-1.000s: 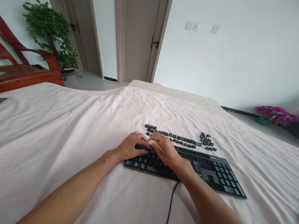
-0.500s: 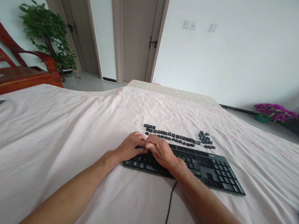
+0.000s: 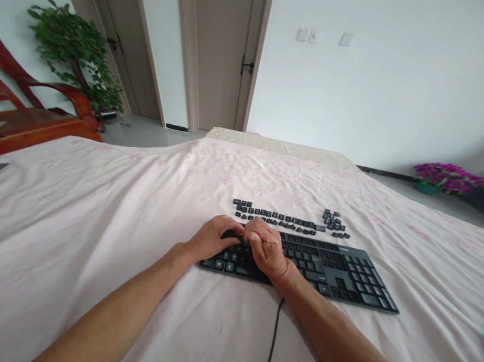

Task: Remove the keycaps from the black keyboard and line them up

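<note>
Keycaps [image 3: 288, 219] lay in rows, presumably for order; the loosely curled left hand [image 3: 214, 238] seemingly braced the keyboard [image 3: 314, 267], the right hand [image 3: 264, 250] clenching (apparently) thin wire [image 3: 273, 239].

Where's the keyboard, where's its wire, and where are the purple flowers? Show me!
Keyboard [image 3: 311, 263]: head view, on the keys near its middle.
Wire [image 3: 274, 331]: head view, partway along its black length.
Purple flowers [image 3: 449, 176]: head view, on the blossoms above the green pot [image 3: 427, 188].
</note>
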